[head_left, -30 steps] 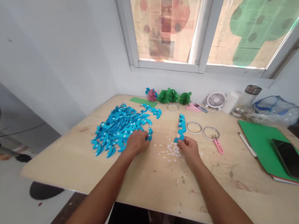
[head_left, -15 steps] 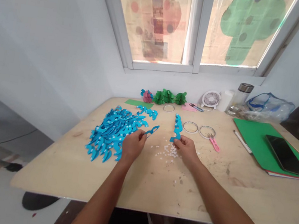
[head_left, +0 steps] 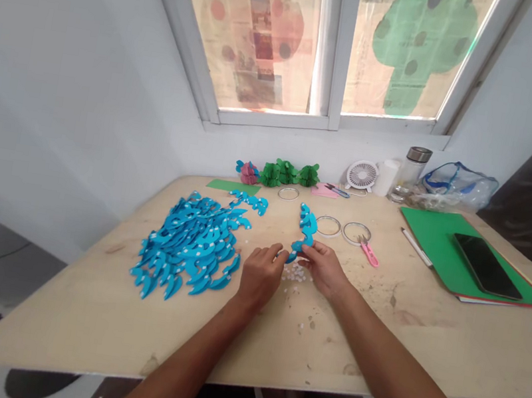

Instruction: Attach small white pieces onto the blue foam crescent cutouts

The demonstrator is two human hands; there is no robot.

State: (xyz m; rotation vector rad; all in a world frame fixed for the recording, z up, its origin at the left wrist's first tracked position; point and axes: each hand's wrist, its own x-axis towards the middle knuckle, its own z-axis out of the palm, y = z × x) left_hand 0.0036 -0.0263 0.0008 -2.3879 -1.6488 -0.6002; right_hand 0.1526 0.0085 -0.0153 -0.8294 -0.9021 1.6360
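My left hand (head_left: 261,274) pinches a small blue paper cutout (head_left: 292,256), mostly covered by my fingers. Close beside it, my right hand (head_left: 324,267) grips the near end of a blue scalloped paper strip (head_left: 308,222) that stretches away from me over the table. The two blue pieces meet or overlap between my fingertips; whether they are joined I cannot tell. Below my hands lie scattered small white bits (head_left: 295,273), partly hidden. To the left is a large pile of blue curved cutouts (head_left: 194,238) dotted with white squares, with another blue strip (head_left: 249,201) behind it.
Metal rings (head_left: 328,226) and pink-handled snips (head_left: 369,252) lie right of the strip. Farther right are a white pen (head_left: 416,247) and a phone (head_left: 486,266) on a green folder (head_left: 424,221). Green paper ornaments (head_left: 286,172), a small fan (head_left: 362,175) and a bottle (head_left: 408,174) line the wall.
My left hand has moved right with its blue cutout and now meets the end of the strip in my right hand. The view has shifted slightly to the right.
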